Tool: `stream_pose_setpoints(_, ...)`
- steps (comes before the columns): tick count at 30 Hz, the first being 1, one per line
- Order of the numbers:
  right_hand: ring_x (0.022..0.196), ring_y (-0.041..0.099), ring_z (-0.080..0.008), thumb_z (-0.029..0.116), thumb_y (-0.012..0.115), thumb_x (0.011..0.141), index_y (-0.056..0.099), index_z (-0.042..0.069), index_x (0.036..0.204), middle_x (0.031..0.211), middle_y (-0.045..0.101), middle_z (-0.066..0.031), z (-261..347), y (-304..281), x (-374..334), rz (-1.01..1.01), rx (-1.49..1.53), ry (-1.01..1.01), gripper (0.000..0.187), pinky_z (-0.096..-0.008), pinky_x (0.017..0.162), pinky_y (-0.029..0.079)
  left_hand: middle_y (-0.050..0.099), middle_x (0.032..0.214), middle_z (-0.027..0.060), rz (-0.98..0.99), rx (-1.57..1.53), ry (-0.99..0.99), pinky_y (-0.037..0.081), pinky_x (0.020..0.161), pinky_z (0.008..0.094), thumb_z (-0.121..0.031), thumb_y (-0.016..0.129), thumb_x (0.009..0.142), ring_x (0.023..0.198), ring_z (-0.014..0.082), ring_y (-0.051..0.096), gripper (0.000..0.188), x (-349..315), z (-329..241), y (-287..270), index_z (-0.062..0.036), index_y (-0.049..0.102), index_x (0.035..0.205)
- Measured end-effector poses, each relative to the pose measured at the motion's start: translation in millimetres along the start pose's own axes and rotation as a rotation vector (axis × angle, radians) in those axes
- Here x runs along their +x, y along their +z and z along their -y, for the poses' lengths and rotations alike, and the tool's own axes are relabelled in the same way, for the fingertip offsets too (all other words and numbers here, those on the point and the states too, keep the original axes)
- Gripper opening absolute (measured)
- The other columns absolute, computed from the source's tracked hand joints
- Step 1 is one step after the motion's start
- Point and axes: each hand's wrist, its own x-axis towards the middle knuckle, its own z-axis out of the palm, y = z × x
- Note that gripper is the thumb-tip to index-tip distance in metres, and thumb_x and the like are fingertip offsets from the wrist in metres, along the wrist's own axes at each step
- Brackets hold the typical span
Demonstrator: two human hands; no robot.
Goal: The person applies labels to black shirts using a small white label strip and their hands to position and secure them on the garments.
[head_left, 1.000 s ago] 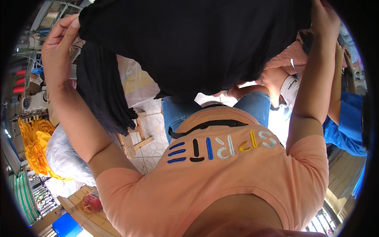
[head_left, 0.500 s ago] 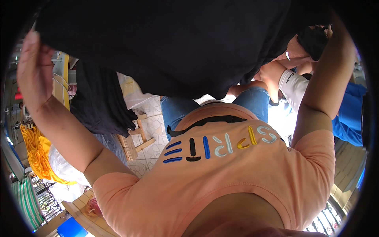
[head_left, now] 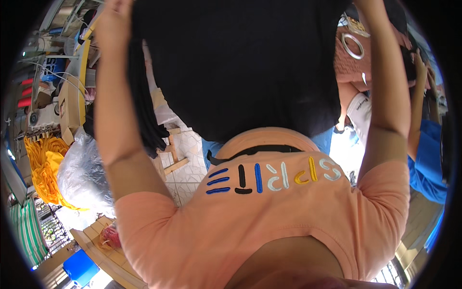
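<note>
A wide piece of black cloth (head_left: 245, 67) hangs spread out in front of me, its rounded lower edge falling across my lap. At its upper left edge my left hand (head_left: 116, 14) is closed, the fingers partly cut off by the top of the view. My right hand (head_left: 369, 6) is at the cloth's upper right corner, where the cloth stretches up to it; most of its fingers lie outside the view. Both forearms are raised on either side of the cloth. Whether the cloth is a finished garment cannot be told.
More black cloth (head_left: 144, 96) hangs at my left, above a small wooden frame (head_left: 174, 159). Further left are yellow cloth (head_left: 41, 168), a clear plastic bag (head_left: 84, 173) and red thread spools (head_left: 26, 94). A co-worker's blue sleeve (head_left: 428, 164) and a white tape roll (head_left: 352, 46) are at right.
Both hands have moved up toward the top edge, the left also inward to the right. The left fingers, apart before, are now closed at the cloth. The cloth is now narrower and hangs straighter.
</note>
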Motion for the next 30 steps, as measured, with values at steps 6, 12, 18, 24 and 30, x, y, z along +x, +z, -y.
stream_pose_setpoints(6,0.087,0.063,-0.0300,0.000,0.063,0.082,0.065,0.003,0.093,0.089,0.066,-0.0131,-43,77,-139,0.160,0.184,-0.149,0.012,-0.0361,0.079,0.048,0.068,0.093,0.0074,0.269,-0.353,0.080,0.049,0.082,0.0377,-0.008,0.068,0.080,0.088,0.0258,0.064,0.024,-184,-52,56,-0.0114,0.069,0.104)
stream_pose_setpoints(12,0.091,0.060,-0.0299,0.006,0.066,0.080,0.067,0.007,0.091,0.091,0.065,-0.0083,-59,104,-185,0.202,0.146,-0.038,0.011,-0.0375,0.081,0.047,0.066,0.105,0.0099,0.348,-0.405,0.001,0.048,0.087,0.0366,-0.016,0.076,0.075,0.098,0.0278,0.061,0.035,-218,-54,71,-0.0098,0.069,0.108)
stream_pose_setpoints(18,0.092,0.060,-0.0277,0.011,0.067,0.081,0.069,0.010,0.093,0.093,0.066,-0.0057,-59,107,-187,0.190,0.153,0.009,0.012,-0.0356,0.082,0.048,0.066,0.107,0.0098,0.423,-0.535,-0.085,0.047,0.090,0.0308,-0.014,0.073,0.080,0.101,0.0236,0.062,0.029,-217,-49,67,-0.0076,0.070,0.109)
stream_pose_setpoints(24,0.093,0.060,-0.0267,0.013,0.068,0.081,0.069,0.011,0.094,0.095,0.067,-0.0047,-63,110,-189,0.185,0.129,0.005,0.013,-0.0348,0.082,0.048,0.068,0.105,0.0064,0.425,-0.520,-0.086,0.047,0.088,0.0295,-0.014,0.071,0.082,0.098,0.0218,0.062,0.022,-220,-45,69,-0.0068,0.072,0.103)
stream_pose_setpoints(30,0.096,0.061,-0.0221,0.013,0.068,0.083,0.069,0.010,0.098,0.099,0.068,-0.0038,-60,109,-189,0.220,0.106,0.004,0.015,-0.0322,0.085,0.047,0.069,0.100,0.0062,0.397,-0.542,-0.150,0.048,0.086,0.0283,-0.013,0.072,0.082,0.094,0.0185,0.064,0.017,-222,-43,73,-0.0047,0.072,0.097)
